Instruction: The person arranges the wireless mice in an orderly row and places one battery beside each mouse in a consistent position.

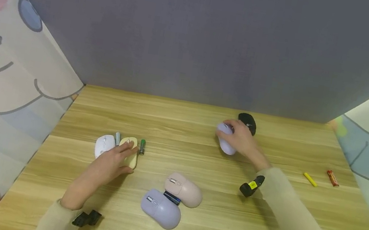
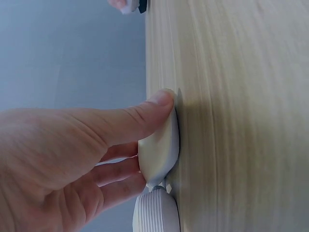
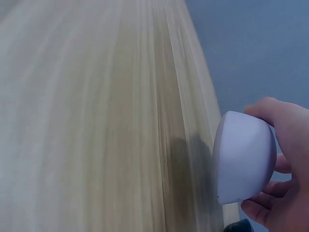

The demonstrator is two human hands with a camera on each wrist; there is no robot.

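While the head view shows your left hand (image 1: 111,164) at the far left gripping a yellow mouse (image 1: 131,160) between a white mouse (image 1: 104,144) and a green battery (image 1: 142,147), your right hand (image 1: 242,137) pinches a lavender mouse (image 1: 228,147) at the far right, just beside a black mouse (image 1: 250,122). Nearer you, a dark battery (image 1: 172,198) lies between a pink mouse (image 1: 188,192) and a second lavender one (image 1: 162,210); a yellow stick (image 1: 310,179) and a red battery (image 1: 333,178) lie farther right. You seem to be positioning mice beside batteries; the next move probably calls for steadying the left one and keeping the right one level. The black mouse bears a small pale mark, unreadable here; the batteries' print is too small to read. In the left wrist view, your thumb and fingers sit on opposite sides of the yellow mouse. In the right wrist view, you hold the lavender mouse by its sides; no lettering shows, and its contact with the table is unclear.
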